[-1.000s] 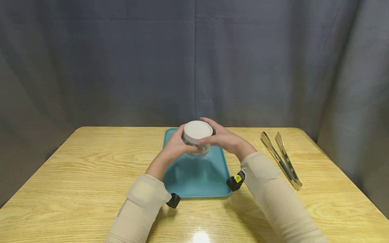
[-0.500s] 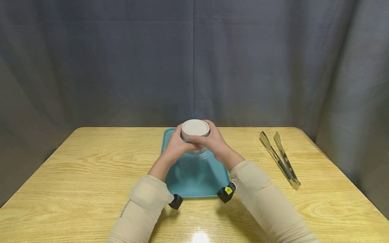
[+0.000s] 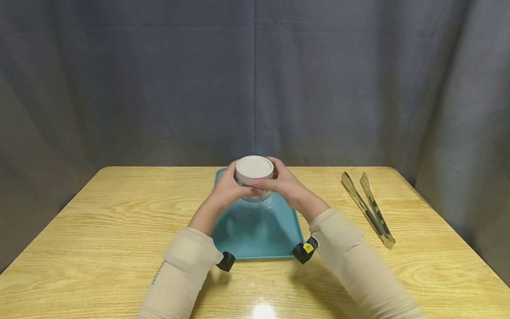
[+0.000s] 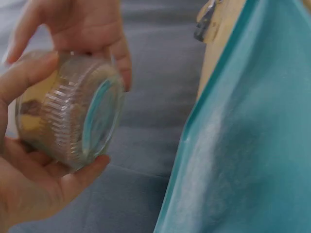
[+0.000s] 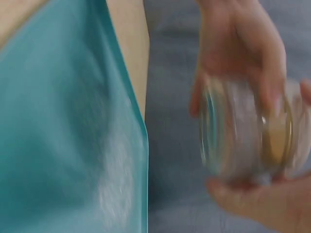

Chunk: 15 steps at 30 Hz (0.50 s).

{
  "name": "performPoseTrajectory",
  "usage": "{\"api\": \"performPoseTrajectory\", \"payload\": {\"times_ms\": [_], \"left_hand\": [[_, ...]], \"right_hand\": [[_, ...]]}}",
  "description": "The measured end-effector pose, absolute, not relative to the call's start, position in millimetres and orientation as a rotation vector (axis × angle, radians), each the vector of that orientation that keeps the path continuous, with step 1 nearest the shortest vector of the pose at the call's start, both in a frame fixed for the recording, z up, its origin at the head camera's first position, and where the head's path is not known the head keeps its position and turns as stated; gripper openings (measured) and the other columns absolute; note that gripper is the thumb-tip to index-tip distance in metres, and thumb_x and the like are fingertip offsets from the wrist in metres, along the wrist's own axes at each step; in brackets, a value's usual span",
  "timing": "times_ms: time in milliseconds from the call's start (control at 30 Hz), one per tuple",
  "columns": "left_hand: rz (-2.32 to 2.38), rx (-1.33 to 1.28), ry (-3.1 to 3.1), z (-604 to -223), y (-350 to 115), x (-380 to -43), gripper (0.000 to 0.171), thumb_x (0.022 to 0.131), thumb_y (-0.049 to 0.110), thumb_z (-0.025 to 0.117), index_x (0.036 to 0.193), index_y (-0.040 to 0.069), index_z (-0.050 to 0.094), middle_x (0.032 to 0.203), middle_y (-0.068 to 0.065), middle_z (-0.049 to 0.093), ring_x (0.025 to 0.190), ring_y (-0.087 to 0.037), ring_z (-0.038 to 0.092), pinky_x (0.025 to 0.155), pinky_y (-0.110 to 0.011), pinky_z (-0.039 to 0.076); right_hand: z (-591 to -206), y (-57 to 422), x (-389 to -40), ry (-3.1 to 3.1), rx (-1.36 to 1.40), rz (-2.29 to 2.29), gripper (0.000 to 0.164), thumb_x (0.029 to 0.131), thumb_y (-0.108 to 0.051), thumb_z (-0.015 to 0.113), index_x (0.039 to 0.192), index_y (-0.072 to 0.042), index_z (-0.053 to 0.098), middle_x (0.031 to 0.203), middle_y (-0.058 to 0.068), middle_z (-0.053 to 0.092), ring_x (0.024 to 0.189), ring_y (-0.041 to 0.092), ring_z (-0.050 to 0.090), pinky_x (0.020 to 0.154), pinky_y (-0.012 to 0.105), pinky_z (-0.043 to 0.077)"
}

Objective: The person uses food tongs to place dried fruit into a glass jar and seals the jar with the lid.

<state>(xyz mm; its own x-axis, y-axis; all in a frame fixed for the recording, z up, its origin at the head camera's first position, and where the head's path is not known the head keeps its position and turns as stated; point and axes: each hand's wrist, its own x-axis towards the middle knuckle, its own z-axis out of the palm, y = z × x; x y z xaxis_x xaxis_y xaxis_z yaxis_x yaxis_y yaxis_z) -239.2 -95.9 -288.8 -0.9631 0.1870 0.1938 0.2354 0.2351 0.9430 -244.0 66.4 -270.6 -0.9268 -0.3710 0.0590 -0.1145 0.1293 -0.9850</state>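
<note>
A clear ribbed glass jar (image 4: 63, 114) with a whitish round lid (image 3: 255, 167) is held up above the teal tray (image 3: 255, 235). My left hand (image 3: 228, 189) grips the jar's glass body from the left, thumb on the near side and fingers beneath in the left wrist view. From the right, my right hand (image 3: 290, 186) holds the lid, its thumb along the lid's near edge. The lid sits on the jar. Something yellowish with a dark patch shows through the glass, too unclear to name. The right wrist view is blurred.
Metal tongs (image 3: 373, 220) with dark grips and slotted ends lie spread on the wooden table (image 3: 131, 221), right of the tray. A grey curtain (image 3: 255, 88) hangs behind the table's far edge.
My right hand and wrist swung left around the lid, then back partway to the right. The jar shifted slightly left and stays held above the tray.
</note>
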Motion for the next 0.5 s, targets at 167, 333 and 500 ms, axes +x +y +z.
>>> {"api": "performPoseTrajectory", "payload": {"times_ms": [167, 333, 500], "left_hand": [[-1.869, -0.59, -2.484, -286, -101, -238, 0.083, 0.059, 0.007, 0.079, 0.129, 0.011, 0.033, 0.121, -0.005, 0.041, 0.107, -0.02, 0.039, 0.086, -0.039, 0.036], [-1.901, -0.612, -2.482, -288, -100, -238, 0.082, 0.058, 0.004, 0.079, 0.128, 0.009, 0.035, 0.119, -0.005, 0.042, 0.106, -0.021, 0.04, 0.086, -0.039, 0.036], [-1.918, -0.548, -2.473, -290, -99, -239, 0.083, 0.059, 0.008, 0.079, 0.128, 0.011, 0.034, 0.121, -0.006, 0.041, 0.107, -0.022, 0.039, 0.086, -0.039, 0.035]], "right_hand": [[-266, 84, -258, 1.917, -0.677, -1.786, 0.074, 0.077, -0.002, 0.06, 0.136, -0.01, 0.017, 0.128, 0.013, 0.03, 0.114, 0.026, 0.033, 0.092, 0.042, 0.03], [-269, 88, -261, 1.805, -0.732, -1.816, 0.065, 0.075, 0.004, 0.058, 0.131, -0.005, 0.027, 0.123, 0.014, 0.036, 0.108, 0.027, 0.037, 0.088, 0.042, 0.033], [-275, 81, -257, 1.91, -0.702, -1.889, 0.063, 0.075, 0.0, 0.061, 0.129, -0.005, 0.03, 0.122, 0.014, 0.038, 0.108, 0.026, 0.039, 0.088, 0.042, 0.033]]}}
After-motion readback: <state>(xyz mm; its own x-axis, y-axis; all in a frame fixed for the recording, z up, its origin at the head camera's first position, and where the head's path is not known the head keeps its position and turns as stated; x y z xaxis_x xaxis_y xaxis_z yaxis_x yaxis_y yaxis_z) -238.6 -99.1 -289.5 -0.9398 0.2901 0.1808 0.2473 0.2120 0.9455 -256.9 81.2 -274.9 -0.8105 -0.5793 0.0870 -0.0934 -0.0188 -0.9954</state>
